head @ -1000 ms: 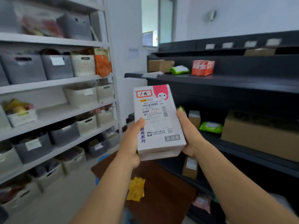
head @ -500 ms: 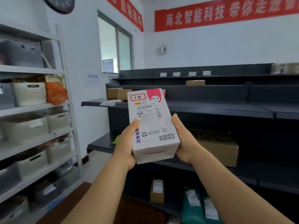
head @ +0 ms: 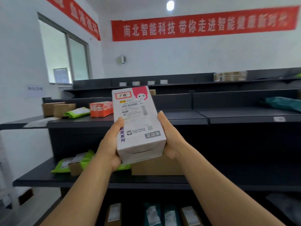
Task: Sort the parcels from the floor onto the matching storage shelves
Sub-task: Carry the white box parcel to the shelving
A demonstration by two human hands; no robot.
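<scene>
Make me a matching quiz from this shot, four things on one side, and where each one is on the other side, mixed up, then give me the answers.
Things:
1. white parcel
2. red box
3. dark green bag
4. red banner

Places:
A. on the back wall, above the shelves
B. right end of the upper shelf
C. held between left hand and right hand
D. left part of the upper shelf, beside a light green bag

Pairs: 1-C, 2-D, 3-B, 4-A
</scene>
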